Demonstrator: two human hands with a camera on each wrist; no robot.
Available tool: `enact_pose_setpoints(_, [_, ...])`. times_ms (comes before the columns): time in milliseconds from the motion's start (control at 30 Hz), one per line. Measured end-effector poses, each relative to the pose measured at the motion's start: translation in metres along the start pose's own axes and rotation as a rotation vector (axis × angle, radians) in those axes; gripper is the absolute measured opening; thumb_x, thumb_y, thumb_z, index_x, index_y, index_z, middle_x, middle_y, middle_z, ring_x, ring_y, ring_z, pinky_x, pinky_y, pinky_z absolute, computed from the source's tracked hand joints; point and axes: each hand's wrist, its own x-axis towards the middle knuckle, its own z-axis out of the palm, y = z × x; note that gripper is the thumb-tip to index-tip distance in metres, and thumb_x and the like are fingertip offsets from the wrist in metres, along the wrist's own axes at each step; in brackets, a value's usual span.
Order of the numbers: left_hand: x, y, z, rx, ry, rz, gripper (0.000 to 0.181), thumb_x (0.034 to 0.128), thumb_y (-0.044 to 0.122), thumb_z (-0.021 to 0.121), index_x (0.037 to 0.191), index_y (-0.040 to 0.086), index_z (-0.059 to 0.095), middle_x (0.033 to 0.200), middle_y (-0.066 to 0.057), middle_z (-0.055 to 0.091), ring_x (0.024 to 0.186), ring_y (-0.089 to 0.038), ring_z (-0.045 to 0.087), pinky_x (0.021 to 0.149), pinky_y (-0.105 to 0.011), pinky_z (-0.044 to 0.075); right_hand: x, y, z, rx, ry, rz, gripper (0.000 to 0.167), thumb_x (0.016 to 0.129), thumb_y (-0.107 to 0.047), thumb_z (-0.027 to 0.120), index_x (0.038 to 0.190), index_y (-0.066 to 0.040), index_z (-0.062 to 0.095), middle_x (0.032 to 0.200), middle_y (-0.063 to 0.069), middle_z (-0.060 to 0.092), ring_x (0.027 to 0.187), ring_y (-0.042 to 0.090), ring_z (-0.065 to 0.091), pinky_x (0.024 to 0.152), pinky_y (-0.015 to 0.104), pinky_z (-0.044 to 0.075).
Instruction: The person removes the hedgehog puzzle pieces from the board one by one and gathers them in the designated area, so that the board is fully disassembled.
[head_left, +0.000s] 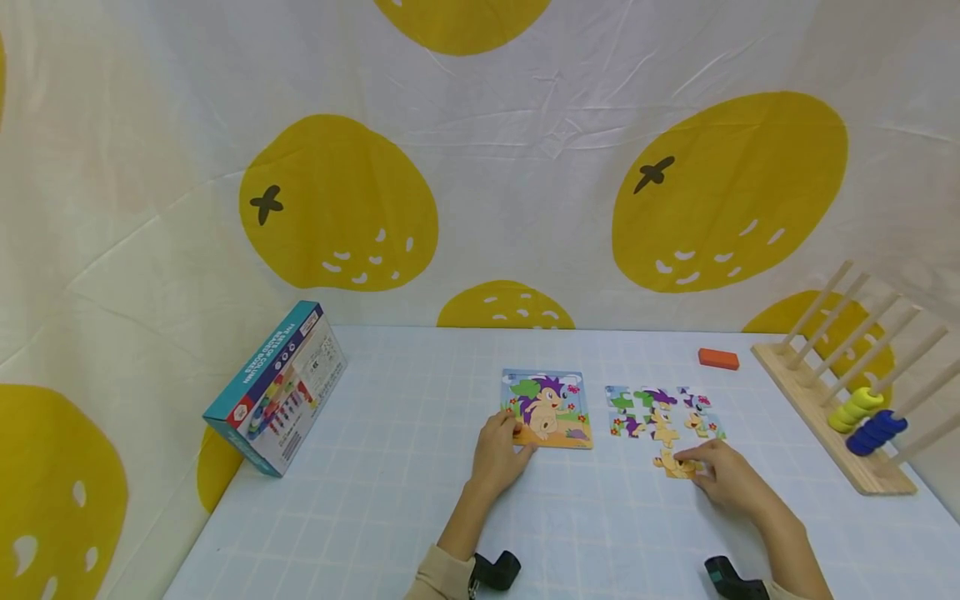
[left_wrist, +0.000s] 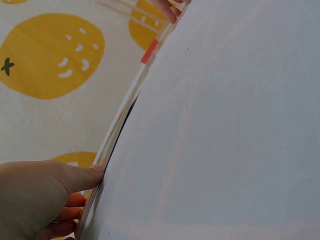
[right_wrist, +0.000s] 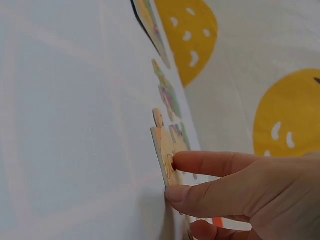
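Observation:
A square puzzle board [head_left: 553, 408] with a purple-haired hedgehog picture lies on the table. My left hand [head_left: 497, 455] holds it at its lower left corner; in the left wrist view the thumb [left_wrist: 85, 176] lies on the near edge, with the other fingers curled beyond it. To the right, loose puzzle pieces [head_left: 660, 398] form part of a similar hedgehog picture. My right hand [head_left: 723, 475] pinches a tan puzzle piece [head_left: 670, 464] below them, thumb and index finger on it. In the right wrist view this piece [right_wrist: 162, 142] lies close to the other pieces.
An orange block [head_left: 718, 359] lies behind the pieces. At the right stands a wooden peg rack [head_left: 817, 408] with yellow rings [head_left: 855, 410] and blue rings [head_left: 876, 432]. A toy box [head_left: 281, 392] leans at the left edge. A patterned curtain [head_left: 525, 167] hangs behind the table.

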Motion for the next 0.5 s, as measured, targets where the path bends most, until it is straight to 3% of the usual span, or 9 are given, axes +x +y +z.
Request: enact_pose_setpoints(500, [-0.0001, -0.0001, 0.0004, -0.019, -0.012, -0.022, 0.03, 0.0775, 0.024, 0.077, 0.096, 0.003, 0.068, 0.12, -0.012, 0.06, 0.112, -0.027, 0.054, 0.098, -0.04, 0.044, -0.0004, 0.0041, -0.0039, -0.008, -0.012, 0.011, 0.027, 0.081, 0.005, 0.065, 0.106, -0.003, 0.068, 0.088, 0.007, 0.053, 0.074, 0.02, 0.042, 0.06, 0.031, 0.036])
